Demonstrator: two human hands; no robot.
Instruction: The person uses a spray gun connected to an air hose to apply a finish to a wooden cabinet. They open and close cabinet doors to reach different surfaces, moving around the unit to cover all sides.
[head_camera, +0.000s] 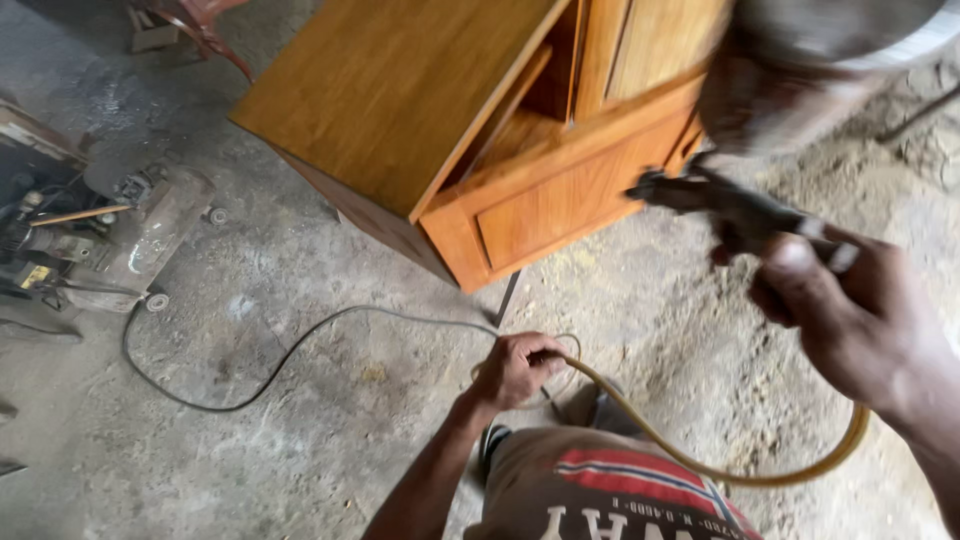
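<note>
Right hand: the right hand (850, 320), near right, has its fingers wrapped around the handle of a dark metal spray gun (735, 215), thumb on top.
Spray gun: held up at the right of the scene, nozzle toward the left, just beside the lower front corner of the cabinet; whether it touches the wood cannot be told.
Cup: a blurred grey metal cup (810, 70) sits above the spray gun at the far right edge.
Left hand: the left hand (520, 368), near centre, has its fingers folded around a yellowish flexible air hose (700, 465).
Hose: the yellowish length runs right from the left hand in a low curve, then rises toward the right hand; a dark grey length (260, 375) trails left from the left hand across the floor in a loop toward the compressor.
Cabinet: an orange-brown varnished wooden cabinet (400, 100) stands far centre, with an open compartment and a panelled lower front.
Compressor: a grey dust-coated air compressor (140, 235) with small wheels rests far left.
Floor: the grey, dusty concrete floor (300, 460) carries cabinet, compressor and hose.
</note>
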